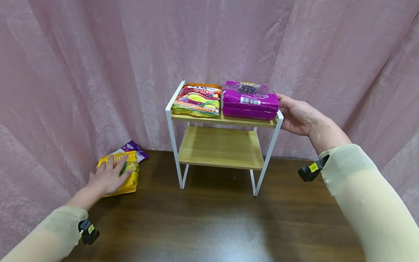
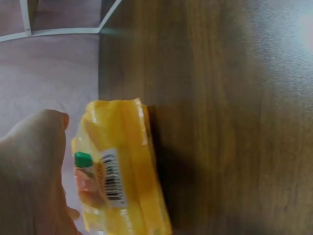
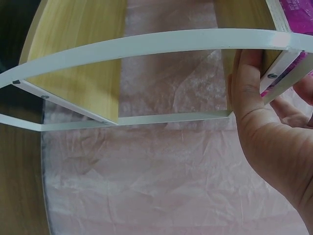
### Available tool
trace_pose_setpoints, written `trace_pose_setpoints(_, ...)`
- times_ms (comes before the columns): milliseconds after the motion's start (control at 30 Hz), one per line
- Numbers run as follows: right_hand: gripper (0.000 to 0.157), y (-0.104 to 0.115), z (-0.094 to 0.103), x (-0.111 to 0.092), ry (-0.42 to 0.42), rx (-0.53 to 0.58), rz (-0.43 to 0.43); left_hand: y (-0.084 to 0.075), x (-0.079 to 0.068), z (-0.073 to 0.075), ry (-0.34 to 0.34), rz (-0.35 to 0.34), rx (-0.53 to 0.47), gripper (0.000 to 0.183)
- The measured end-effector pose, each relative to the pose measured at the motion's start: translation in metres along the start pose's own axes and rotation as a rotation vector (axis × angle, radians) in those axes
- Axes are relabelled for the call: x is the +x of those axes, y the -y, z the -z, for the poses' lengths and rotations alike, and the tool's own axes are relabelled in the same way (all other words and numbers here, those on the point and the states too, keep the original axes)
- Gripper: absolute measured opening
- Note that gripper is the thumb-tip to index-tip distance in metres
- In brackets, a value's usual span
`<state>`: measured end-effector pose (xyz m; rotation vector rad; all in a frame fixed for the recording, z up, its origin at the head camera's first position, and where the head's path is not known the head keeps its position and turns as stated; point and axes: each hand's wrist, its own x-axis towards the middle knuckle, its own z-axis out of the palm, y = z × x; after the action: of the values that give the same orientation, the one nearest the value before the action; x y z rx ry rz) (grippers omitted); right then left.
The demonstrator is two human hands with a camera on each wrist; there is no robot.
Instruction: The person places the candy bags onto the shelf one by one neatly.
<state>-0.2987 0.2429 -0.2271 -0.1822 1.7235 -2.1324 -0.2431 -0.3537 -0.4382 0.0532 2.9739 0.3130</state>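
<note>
My left hand (image 1: 106, 178) rests with spread fingers on a yellow snack bag (image 1: 131, 183) on the table at the left. In the left wrist view the bag (image 2: 129, 181) shows its barcode side, with the thumb beside it. A purple packet (image 1: 135, 148) lies partly behind it. My right hand (image 1: 302, 116) grips the right end of a small two-tier rack (image 1: 222, 147) at its upper shelf. In the right wrist view the thumb (image 3: 249, 90) reaches under that shelf. Upon it sit a purple grape-printed pack (image 1: 250, 103), near the right fingers, and a stack of fruit candy bags (image 1: 198, 100).
The rack's lower shelf is bare wood, and white metal frames (image 1: 175, 134) stand at both ends. Brown wooden table (image 1: 203, 225) spreads in front. A pink curtain (image 1: 137, 65) hangs close behind the rack and beside the bags at left.
</note>
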Motion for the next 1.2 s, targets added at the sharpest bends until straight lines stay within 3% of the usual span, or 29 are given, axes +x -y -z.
trace_pose_setpoints(300,0.062,0.002,0.0,-0.002,0.005,0.009,-0.007,-0.001,-0.001,-0.009,0.018,-0.015,-0.005,0.083)
trace_pose_setpoints(700,0.065,0.004,0.0,-0.001,-0.005,0.01,-0.007,-0.005,-0.002,-0.013,0.053,0.016,0.014,0.083)
trace_pose_setpoints(1200,0.068,0.002,0.0,-0.001,-0.004,0.053,-0.015,-0.016,-0.015,-0.023,0.027,-0.023,0.041,0.079)
